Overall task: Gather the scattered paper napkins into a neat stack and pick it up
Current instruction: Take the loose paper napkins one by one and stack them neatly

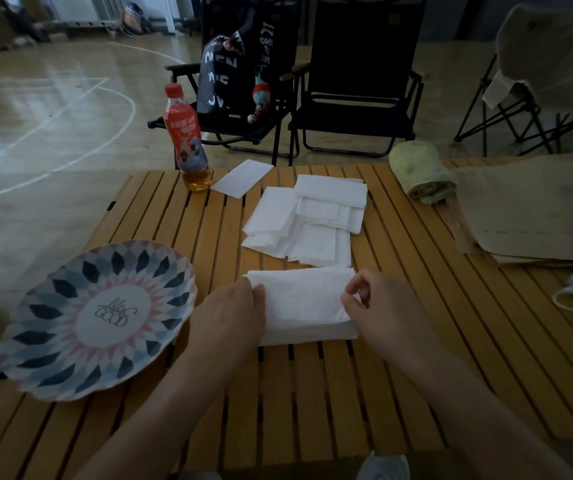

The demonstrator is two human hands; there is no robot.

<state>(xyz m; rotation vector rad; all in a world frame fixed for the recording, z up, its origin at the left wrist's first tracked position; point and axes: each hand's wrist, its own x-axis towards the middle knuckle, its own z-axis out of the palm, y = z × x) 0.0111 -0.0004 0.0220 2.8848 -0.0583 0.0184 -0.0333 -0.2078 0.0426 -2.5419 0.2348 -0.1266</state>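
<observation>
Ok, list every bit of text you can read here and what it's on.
"GOOD": centre of the plate; the script above it is unreadable.
"OPEN": dark bag on the chair; its lower words are partly hidden.
Bottle label: too blurred to read.

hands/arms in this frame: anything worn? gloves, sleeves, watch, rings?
Nothing worn that shows. Left hand and right hand are bare: no gloves, watch, band or ring visible. Left forearm and right forearm are bare too, with no sleeve in frame. The light is dim, so small marks can't be ruled out.
</observation>
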